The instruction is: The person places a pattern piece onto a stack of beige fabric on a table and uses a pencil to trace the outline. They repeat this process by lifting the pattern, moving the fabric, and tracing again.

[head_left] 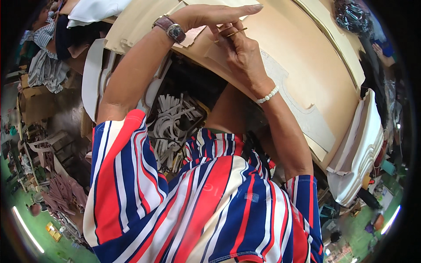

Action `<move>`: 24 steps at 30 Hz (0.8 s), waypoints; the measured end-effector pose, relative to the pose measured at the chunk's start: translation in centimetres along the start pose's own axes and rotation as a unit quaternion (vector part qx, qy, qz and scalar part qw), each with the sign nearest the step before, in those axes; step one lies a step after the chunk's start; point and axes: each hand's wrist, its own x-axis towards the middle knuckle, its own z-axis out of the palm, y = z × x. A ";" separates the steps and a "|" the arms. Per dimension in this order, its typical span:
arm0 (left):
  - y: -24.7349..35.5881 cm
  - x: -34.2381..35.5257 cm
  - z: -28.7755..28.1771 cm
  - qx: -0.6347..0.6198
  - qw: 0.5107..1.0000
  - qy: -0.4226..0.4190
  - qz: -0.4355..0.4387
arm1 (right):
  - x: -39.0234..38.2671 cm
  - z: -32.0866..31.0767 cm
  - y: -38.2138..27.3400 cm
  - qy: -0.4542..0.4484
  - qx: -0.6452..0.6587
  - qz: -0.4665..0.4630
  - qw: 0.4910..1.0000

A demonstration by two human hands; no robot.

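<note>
My left hand (217, 14), with a watch at the wrist, reaches across the top of the tan work surface (318, 65), its fingers stretched out straight. Just below it my right hand (241, 57), wearing a white bead bracelet, grips a thin brass-coloured tool (241, 31); the tool's working end is too small to make out. A grey cut pattern piece (285, 92) with curved edges lies under and beside my right hand. A small pink piece (193, 37) shows below my left hand, partly hidden.
Stacked white sheets (351, 153) hang at the right edge. A heap of pale offcuts (171, 127) lies below the surface. Other people, a striped sleeve (44, 37) at upper left and a hand (381, 52) at upper right, are nearby. A dark plastic-wrapped bundle (353, 17) sits top right.
</note>
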 end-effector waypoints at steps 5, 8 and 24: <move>0.1 -0.1 0.0 0.003 1.000 0.000 0.005 | 0.0 0.2 0.3 -0.023 -0.045 -0.004 0.999; 0.4 -0.1 0.0 0.007 1.000 -0.002 0.008 | -0.1 0.3 0.6 -0.017 -0.053 -0.015 0.998; 0.3 0.4 0.0 0.043 0.999 0.008 0.000 | -0.4 0.5 0.0 0.015 -0.220 -0.088 0.971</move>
